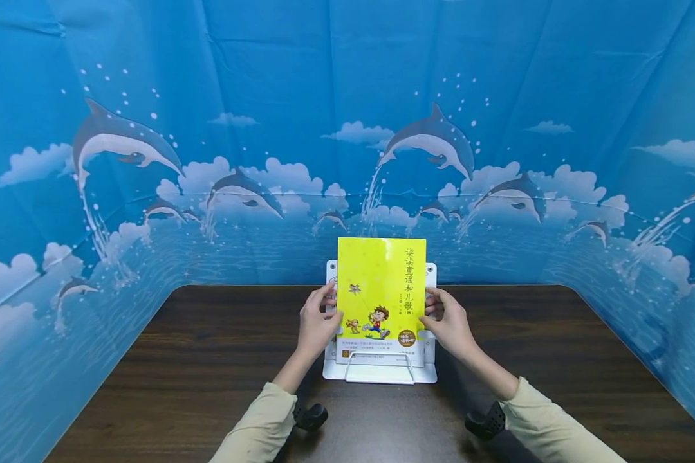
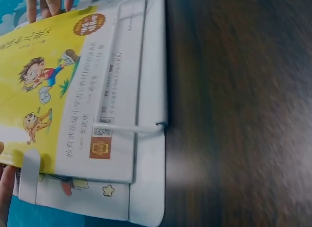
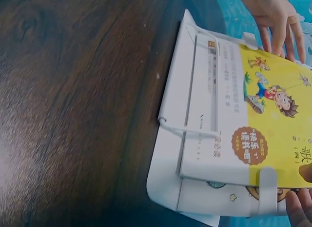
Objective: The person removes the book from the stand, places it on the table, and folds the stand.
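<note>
A yellow children's book (image 1: 380, 276) stands upright on a white metal book stand (image 1: 331, 371), its lower white band behind the stand's wire holder (image 1: 379, 381). My left hand (image 1: 317, 321) holds the book's left edge, thumb at the front. On the opposite edge my right hand (image 1: 450, 323) pinches the book, and the right wrist view shows the thumb (image 3: 305, 172) on the cover with fingers behind. White side clips (image 2: 30, 168) of the stand lap over the book's edges. Behind the book, part of a printed white sheet or page (image 2: 85, 197) shows.
The stand is on a dark wood-grain table (image 1: 179, 373), near its back edge. A blue curtain with dolphins (image 1: 266, 128) hangs behind and at both sides. Black wrist devices (image 1: 311, 418) sit by both light sleeves (image 1: 260, 421).
</note>
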`<move>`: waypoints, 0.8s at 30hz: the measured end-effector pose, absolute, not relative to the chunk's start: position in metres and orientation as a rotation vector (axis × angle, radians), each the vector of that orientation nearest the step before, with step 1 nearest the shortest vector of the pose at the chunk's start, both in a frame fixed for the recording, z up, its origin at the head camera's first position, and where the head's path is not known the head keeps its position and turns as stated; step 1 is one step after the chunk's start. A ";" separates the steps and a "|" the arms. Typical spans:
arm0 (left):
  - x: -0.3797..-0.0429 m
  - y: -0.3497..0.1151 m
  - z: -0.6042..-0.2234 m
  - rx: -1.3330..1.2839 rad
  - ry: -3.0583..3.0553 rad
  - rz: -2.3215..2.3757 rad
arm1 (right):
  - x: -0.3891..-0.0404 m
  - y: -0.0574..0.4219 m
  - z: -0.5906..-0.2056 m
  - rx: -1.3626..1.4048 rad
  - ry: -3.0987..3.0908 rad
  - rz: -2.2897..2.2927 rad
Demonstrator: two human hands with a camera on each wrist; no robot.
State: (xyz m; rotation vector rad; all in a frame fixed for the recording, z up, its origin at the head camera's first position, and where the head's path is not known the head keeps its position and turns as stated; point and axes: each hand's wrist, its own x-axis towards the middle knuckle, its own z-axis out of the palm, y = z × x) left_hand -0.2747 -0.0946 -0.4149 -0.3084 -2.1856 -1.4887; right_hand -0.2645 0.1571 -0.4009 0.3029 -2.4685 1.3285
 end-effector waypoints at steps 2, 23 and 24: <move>-0.276 -0.095 -0.414 -0.276 -2.172 -1.530 | -0.265 0.156 -0.400 0.271 -2.472 1.352; -0.277 -0.099 -0.416 -0.336 -2.228 -1.538 | -0.267 0.153 -0.405 0.334 -2.420 1.345; -0.277 -0.100 -0.416 -0.347 -2.230 -1.533 | -0.267 0.153 -0.406 0.345 -2.409 1.349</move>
